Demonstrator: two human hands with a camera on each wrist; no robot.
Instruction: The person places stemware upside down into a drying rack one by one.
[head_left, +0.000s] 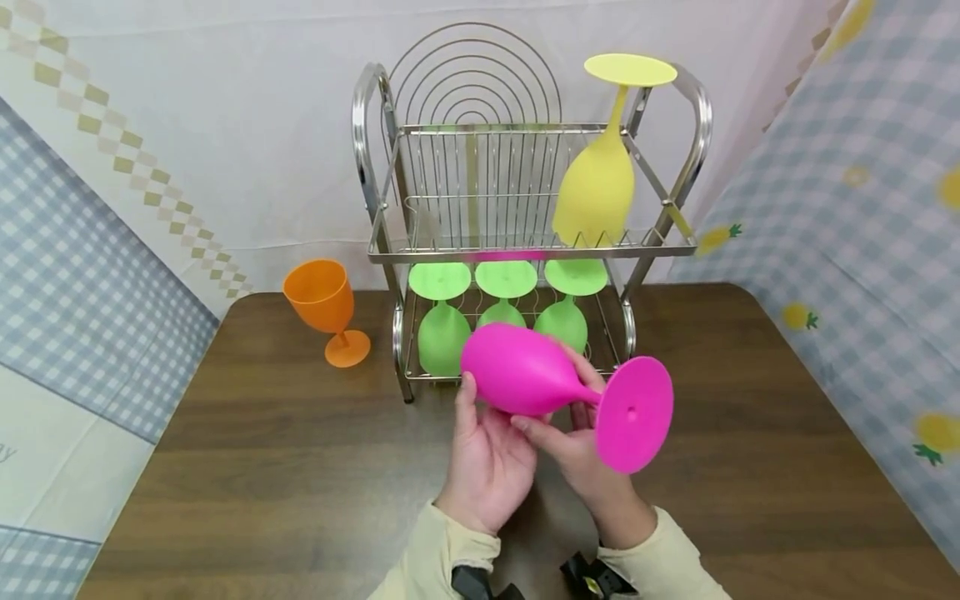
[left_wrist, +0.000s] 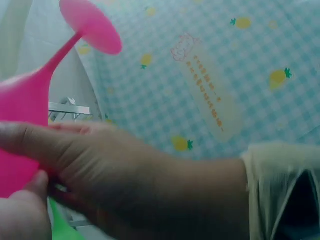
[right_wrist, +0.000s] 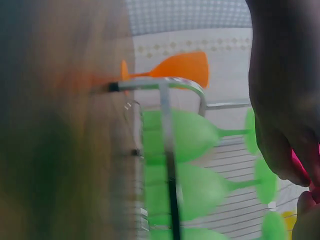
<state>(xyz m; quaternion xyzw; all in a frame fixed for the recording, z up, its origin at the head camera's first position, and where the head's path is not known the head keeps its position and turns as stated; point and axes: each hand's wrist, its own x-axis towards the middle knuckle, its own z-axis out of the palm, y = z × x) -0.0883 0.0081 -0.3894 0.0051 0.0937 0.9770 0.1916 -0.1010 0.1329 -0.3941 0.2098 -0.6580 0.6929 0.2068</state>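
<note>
A pink goblet [head_left: 521, 367] is held sideways in front of the rack, its bowl to the left and its round foot tilted down to the right. My left hand [head_left: 489, 467] grips the bowl near its mouth, thumb against the near side. The right hand [head_left: 588, 467] holds the bowl close to the stem; some of its fingers are hidden behind the goblet. In the left wrist view the right hand [left_wrist: 115, 160] wraps the pink bowl [left_wrist: 22, 105]. Only a sliver of pink shows past the dark hand [right_wrist: 287, 115] in the right wrist view.
A two-tier metal dish rack [head_left: 465, 256] stands at the table's back. Upside-down green goblets [head_left: 442, 337] fill a row on its lower tier; an inverted yellow goblet [head_left: 596, 192] stands at the upper tier's right. Left of it, an orange goblet [head_left: 322, 300] stands upright on the wooden table [head_left: 262, 467].
</note>
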